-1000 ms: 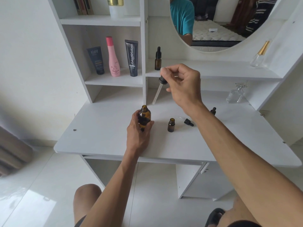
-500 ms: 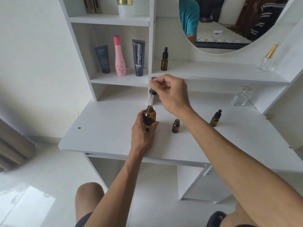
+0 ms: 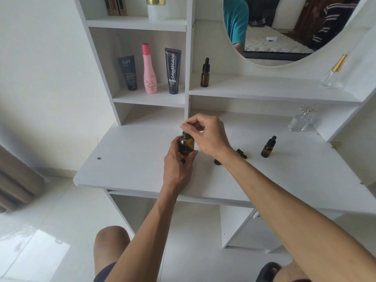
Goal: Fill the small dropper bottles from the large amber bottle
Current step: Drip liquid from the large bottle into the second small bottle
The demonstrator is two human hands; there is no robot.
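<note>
The left hand (image 3: 179,161) grips the large amber bottle (image 3: 186,146) upright on the white desk (image 3: 130,159), while the right hand (image 3: 207,136) pinches the dropper cap (image 3: 186,134) at the bottle's mouth. At the bottle's three o'clock lie an open small bottle (image 3: 217,161), mostly hidden by the wrist, a loose dropper (image 3: 241,154) and a capped dropper bottle (image 3: 268,147). At twelve o'clock, another dropper bottle (image 3: 205,73) stands on the shelf.
</note>
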